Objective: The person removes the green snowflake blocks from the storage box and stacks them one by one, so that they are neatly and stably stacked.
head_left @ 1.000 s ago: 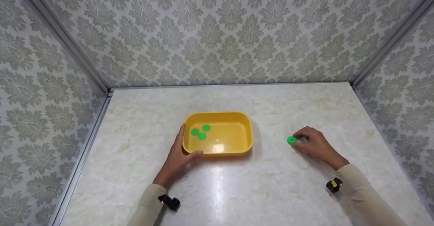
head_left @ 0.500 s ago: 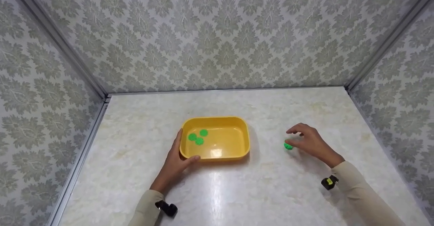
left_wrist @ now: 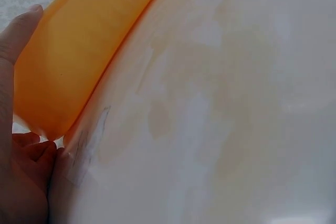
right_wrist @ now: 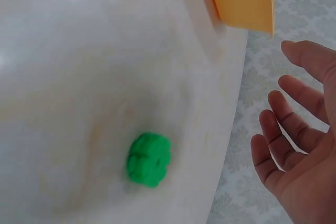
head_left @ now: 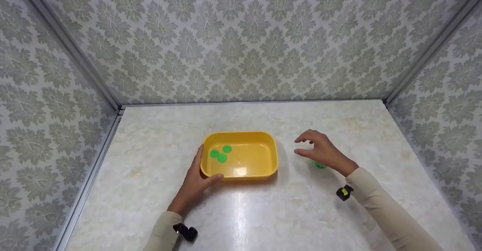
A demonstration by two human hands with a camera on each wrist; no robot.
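Note:
A yellow plastic tray [head_left: 260, 157] stands on the table. Three flat green scalloped discs [head_left: 222, 158] lie in its left half. My left hand [head_left: 195, 179] holds the tray's left end, thumb on the front wall and fingers along the left side; the left wrist view shows the thumb [left_wrist: 21, 30] on the tray's outer wall. My right hand [head_left: 320, 151] is held over the table right of the tray, thumb and fingers apart with nothing between them. Below it sits a thick green piece with a notched edge [right_wrist: 149, 159], mostly hidden by the hand in the head view.
The pale marbled table [head_left: 169, 130] is enclosed by patterned walls [head_left: 241, 47] at the back and both sides. Metal rails [head_left: 90, 172] run along its edges. Dark cameras are strapped at both wrists.
My right hand pinched the green piece, let it go on the table, then moved left towards the tray with fingers spread. The left hand keeps its hold on the tray.

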